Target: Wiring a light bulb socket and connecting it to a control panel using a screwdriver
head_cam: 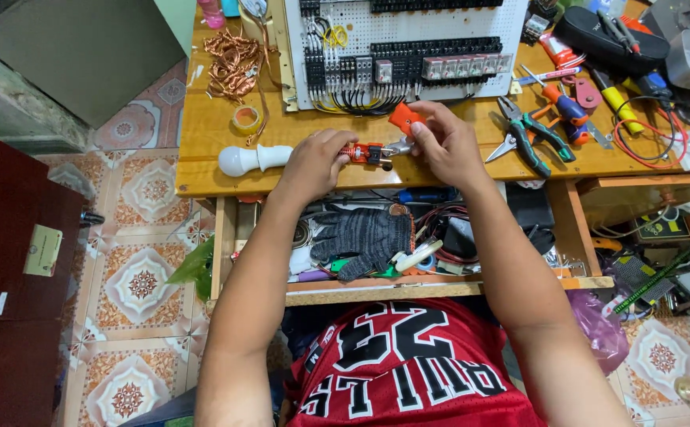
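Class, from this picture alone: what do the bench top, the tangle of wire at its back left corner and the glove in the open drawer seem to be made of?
Bench top: wood, apparently varnished; yellow-brown grain with a slight sheen.
Tangle of wire: probably bare copper; shiny reddish-orange strands.
Glove: knitted fabric, dark grey; ribbed, soft look, fibre unclear.

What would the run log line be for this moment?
left hand: grips small orange-black part | right hand: holds orange-handled tool at part | place: wooden bench | nearby: white bulb, green-handled pliers
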